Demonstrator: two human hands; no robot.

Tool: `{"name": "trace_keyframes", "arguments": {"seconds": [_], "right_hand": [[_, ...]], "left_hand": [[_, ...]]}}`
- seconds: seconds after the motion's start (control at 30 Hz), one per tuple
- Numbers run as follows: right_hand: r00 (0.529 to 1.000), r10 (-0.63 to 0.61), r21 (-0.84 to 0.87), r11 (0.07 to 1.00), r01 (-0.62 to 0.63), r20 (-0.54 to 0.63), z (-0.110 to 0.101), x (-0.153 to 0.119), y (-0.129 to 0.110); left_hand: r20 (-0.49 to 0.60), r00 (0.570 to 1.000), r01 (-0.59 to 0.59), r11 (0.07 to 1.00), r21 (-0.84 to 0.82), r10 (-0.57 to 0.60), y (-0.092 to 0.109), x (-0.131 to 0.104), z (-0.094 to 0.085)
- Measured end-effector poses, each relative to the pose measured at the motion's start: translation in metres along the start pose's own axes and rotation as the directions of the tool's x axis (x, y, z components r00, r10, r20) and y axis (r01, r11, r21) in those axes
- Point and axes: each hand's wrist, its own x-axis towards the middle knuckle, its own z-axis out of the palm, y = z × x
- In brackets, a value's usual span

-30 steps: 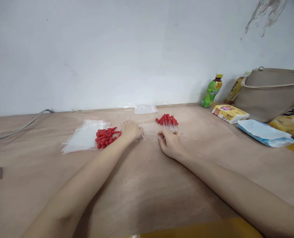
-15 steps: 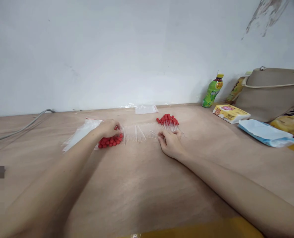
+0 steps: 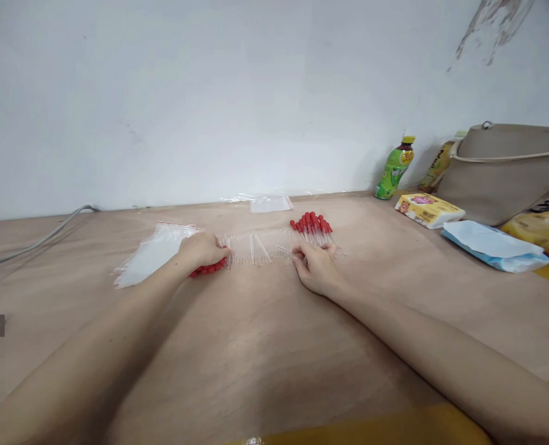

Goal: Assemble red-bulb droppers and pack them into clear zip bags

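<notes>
Left hand (image 3: 203,248)'s at 11 o'clock over the red bulbs (image 3: 209,270), can't tell its grip. Right hand (image 3: 318,267)'s around 1, grip narrow on a clear tube (image 3: 284,250), with loose tubes (image 3: 241,249) lined up at 12.

Surface finish: smooth, faintly glossy brown tabletop (image 3: 278,346).
Clear tubes (image 3: 244,248): shiny, glass or plastic undetermined; red bulbs (image 3: 312,220): rubbery, satin. Flat bags (image 3: 147,259) toward left edge: translucent plastic film. Toward far right corner: glossy plastic bottle (image 3: 393,172), matt leather-like handbag (image 3: 491,185). Near edge: glossy amber tape (image 3: 362,426).
</notes>
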Motion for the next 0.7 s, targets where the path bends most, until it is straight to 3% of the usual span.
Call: {"name": "trace_keyframes", "arguments": {"seconds": [0.1,0.17,0.2,0.23,0.3,0.33,0.37,0.4,0.5,0.6,0.7], "right_hand": [[1.0,0.001,0.01,1.0,-0.001,0.003,0.0,0.0,0.0],[1.0,0.003,0.02,1.0,-0.003,-0.002,0.0,0.001,0.0],[1.0,0.002,0.026,1.0,-0.002,-0.008,0.001,0.001,0.0],[1.0,-0.002,0.032,0.999,0.002,-0.013,0.001,0.001,0.0],[1.0,-0.014,0.044,0.999,0.015,-0.026,0.0,0.001,0.0],[0.999,-0.024,0.051,0.998,0.026,-0.03,0.0,0.001,0.0],[0.999,-0.038,0.059,0.997,0.039,-0.033,0.0,0.001,-0.001],[0.998,-0.054,0.068,0.996,0.056,-0.032,-0.001,0.0,-0.002],[0.993,-0.119,0.089,0.989,0.121,-0.025,-0.002,-0.003,-0.006],[0.98,-0.201,0.112,0.973,0.2,-0.009,-0.003,-0.007,-0.01],[0.968,-0.251,0.13,0.959,0.25,-0.005,-0.003,-0.009,-0.012]], "left_hand": [[-0.03,0.999,-0.015,0.998,-0.059,0.013,0.001,-0.005,-0.003],[-0.142,0.984,-0.123,0.99,-0.074,0.112,0.001,-0.011,-0.002],[-0.233,0.952,-0.216,0.974,-0.063,0.196,0.002,-0.015,0.0],[-0.33,0.895,-0.33,0.943,-0.037,0.3,0.004,-0.02,0.003],[-0.484,0.711,-0.56,0.827,0.049,0.51,0.008,-0.032,0.015],[-0.501,0.625,-0.658,0.749,0.075,0.599,0.01,-0.038,0.023],[-0.509,0.563,-0.726,0.684,0.07,0.651,0.012,-0.043,0.032],[-0.511,0.53,-0.773,0.633,0.036,0.677,0.014,-0.048,0.042],[-0.577,0.499,-0.826,0.557,-0.09,0.647,0.015,-0.054,0.069],[-0.601,0.544,-0.814,0.543,-0.208,0.585,0.012,-0.051,0.085],[-0.601,0.594,-0.786,0.547,-0.289,0.535,0.011,-0.047,0.089]]}}
